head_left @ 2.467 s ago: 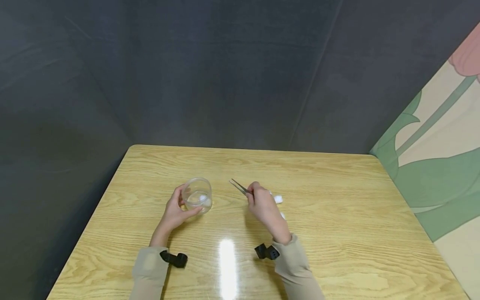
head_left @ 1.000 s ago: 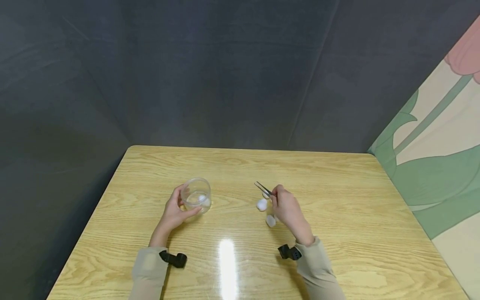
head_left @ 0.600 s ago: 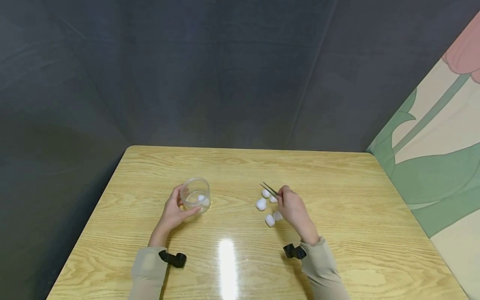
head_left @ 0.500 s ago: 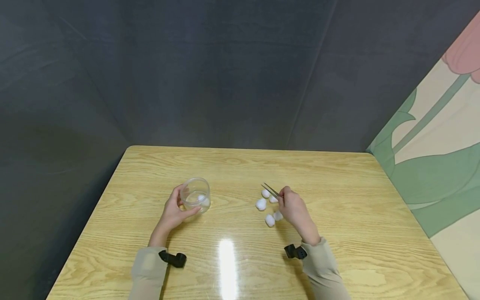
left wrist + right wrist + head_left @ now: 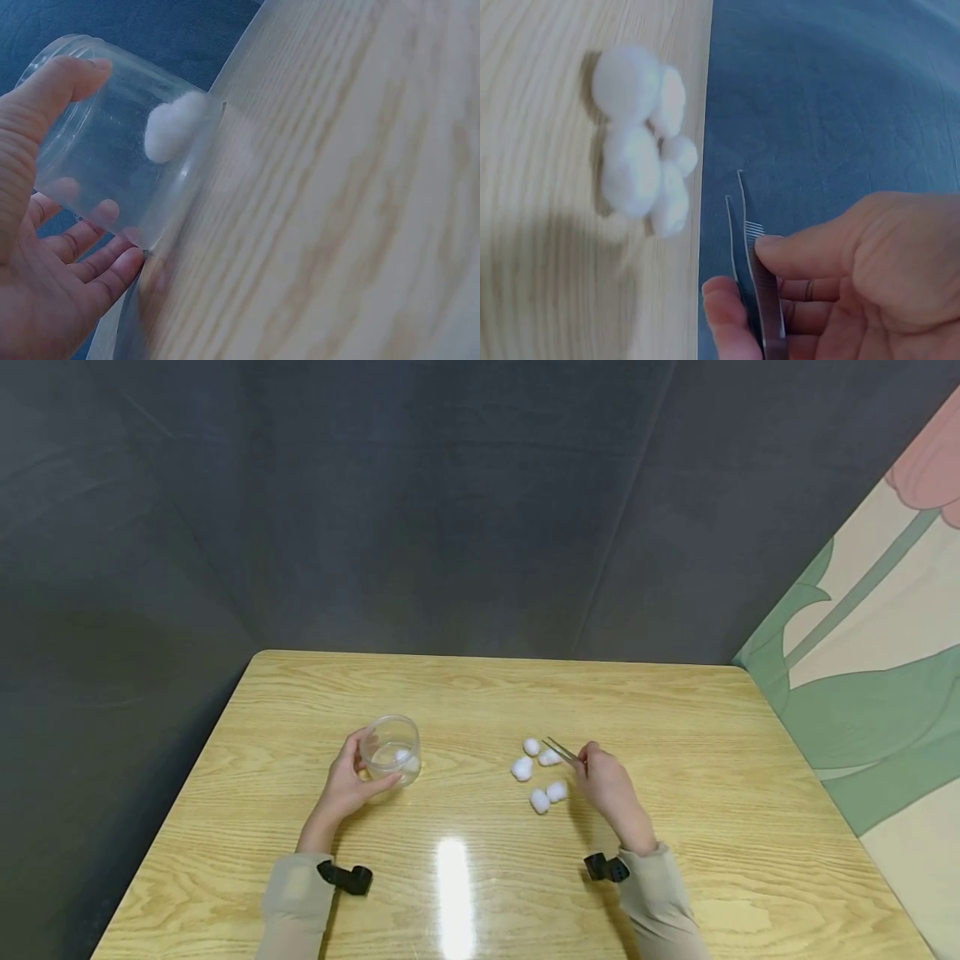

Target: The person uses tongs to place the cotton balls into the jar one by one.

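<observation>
My left hand (image 5: 351, 783) grips a clear plastic tub (image 5: 391, 752) that stands on the table left of centre. In the left wrist view the thumb lies on one side of the tub (image 5: 112, 135) and the fingers on the other. A white cotton ball (image 5: 175, 126) rests inside near its bottom. My right hand (image 5: 611, 785) pinches metal tweezers (image 5: 759, 281) between thumb and fingers. Their tips are apart with nothing between them. Several cotton balls (image 5: 630, 169) lie in a cluster on the table, just left of the right hand; the tweezers' tips overlap one cotton ball (image 5: 550, 757) in the head view.
The wood-grain table (image 5: 300, 693) has a bright light reflection (image 5: 455, 897) at its front. A dark cloth (image 5: 450, 510) hangs behind and to the left. On the right is a floral panel (image 5: 885, 727). Black wrist cameras (image 5: 347, 877) sit on both sleeves.
My right hand has moved right and toward me with the tweezers, from near the tub to beside the cotton balls, uncovering them. The left hand and tub have stayed in place.
</observation>
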`<state>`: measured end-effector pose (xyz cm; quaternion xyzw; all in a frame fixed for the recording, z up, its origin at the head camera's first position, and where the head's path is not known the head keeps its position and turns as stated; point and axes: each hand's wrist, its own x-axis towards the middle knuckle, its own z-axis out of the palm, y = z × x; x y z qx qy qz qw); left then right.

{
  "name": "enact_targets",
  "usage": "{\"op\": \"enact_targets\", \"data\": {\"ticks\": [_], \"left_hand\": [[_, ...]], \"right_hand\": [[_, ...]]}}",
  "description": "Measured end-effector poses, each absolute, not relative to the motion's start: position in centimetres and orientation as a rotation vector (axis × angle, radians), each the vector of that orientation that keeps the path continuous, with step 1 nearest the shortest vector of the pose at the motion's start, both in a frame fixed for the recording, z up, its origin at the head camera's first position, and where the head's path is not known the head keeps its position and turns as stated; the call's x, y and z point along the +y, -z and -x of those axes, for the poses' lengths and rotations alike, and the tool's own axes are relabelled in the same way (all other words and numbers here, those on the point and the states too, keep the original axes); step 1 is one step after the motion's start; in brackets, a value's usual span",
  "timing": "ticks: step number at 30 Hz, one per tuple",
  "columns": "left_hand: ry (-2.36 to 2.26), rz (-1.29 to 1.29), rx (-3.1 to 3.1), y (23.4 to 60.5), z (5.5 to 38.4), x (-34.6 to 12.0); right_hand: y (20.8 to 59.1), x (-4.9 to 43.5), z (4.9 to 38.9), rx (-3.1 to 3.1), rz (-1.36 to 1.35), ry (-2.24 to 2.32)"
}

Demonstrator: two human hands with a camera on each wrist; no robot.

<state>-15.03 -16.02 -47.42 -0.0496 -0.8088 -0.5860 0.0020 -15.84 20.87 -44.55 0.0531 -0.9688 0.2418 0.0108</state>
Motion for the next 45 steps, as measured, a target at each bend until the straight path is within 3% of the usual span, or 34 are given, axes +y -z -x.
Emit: {"op": "enact_targets", "data": {"ticks": [33, 45], "left_hand": [[1.838, 0.157, -2.539, 47.3, 15.0, -16.0], [1.831, 0.152, -2.537, 47.2, 15.0, -15.9]], "right_hand": [[46.4, 21.6, 15.6, -2.987, -0.162, -0.622], [45.4, 21.6, 15.4, -2.924, -0.151, -0.668]]}}
